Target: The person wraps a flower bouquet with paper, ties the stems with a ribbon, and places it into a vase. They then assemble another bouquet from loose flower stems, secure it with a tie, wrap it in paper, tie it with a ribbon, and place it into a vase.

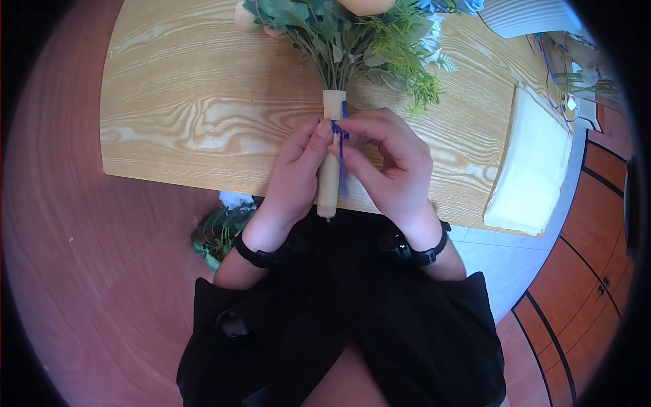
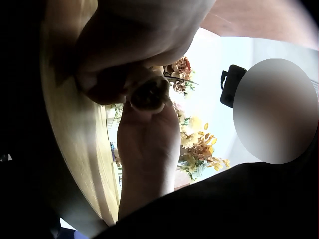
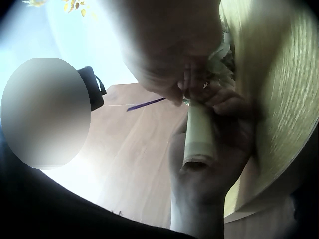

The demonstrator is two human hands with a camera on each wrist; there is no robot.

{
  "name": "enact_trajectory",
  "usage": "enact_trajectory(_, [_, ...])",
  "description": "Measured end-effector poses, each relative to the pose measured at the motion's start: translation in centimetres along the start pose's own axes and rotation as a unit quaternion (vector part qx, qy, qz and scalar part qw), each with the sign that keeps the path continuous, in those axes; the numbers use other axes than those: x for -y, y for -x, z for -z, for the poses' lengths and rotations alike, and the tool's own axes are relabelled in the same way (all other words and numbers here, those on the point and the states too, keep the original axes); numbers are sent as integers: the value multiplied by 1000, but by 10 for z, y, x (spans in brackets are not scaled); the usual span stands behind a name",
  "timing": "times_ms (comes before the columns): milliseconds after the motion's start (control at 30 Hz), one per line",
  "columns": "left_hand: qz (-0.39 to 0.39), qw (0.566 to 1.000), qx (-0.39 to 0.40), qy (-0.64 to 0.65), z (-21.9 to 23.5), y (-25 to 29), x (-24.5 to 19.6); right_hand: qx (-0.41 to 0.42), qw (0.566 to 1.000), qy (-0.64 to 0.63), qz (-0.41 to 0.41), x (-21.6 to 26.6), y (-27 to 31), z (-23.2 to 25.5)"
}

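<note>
A bouquet of leafy stems and flowers (image 1: 339,47) lies over the table, its stems gathered into a beige wrapped handle (image 1: 328,190) that points towards the person. The left hand (image 1: 293,173) grips this handle from the left, thumb near the knot of a thin dark blue ribbon (image 1: 342,166). From the other side, the right hand (image 1: 403,163) pinches the ribbon at the knot between thumb and fingers. One ribbon end hangs along the handle. In the right wrist view the handle's open lower end (image 3: 197,163) shows against the left palm, and a ribbon tail (image 3: 144,104) sticks out sideways.
The wooden table (image 1: 203,88) has its front edge just under the hands. A stack of white sheets (image 1: 529,163) lies at its right side, and a white ribbed object (image 1: 532,17) stands at the back right. Below the left edge are green leaves with a white flower (image 1: 236,200).
</note>
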State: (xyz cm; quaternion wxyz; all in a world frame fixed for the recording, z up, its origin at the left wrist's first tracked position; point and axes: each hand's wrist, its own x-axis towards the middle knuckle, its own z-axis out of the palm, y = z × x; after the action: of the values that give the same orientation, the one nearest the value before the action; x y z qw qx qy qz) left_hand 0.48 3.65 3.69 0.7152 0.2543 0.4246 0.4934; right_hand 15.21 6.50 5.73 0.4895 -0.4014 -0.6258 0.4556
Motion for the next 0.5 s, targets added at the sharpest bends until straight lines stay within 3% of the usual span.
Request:
enact_trajectory(133, [19, 999, -30, 23, -9, 2, -6, 18, 1000, 18, 15, -1, 0, 2])
enact_trajectory(333, [10, 1000, -19, 4, -7, 0, -6, 7, 996, -49, -71, 2, 0, -3])
enact_trajectory(500, [25, 999, -20, 37, -6, 0, -6, 0, 999, 29, 25, -4, -1, -1])
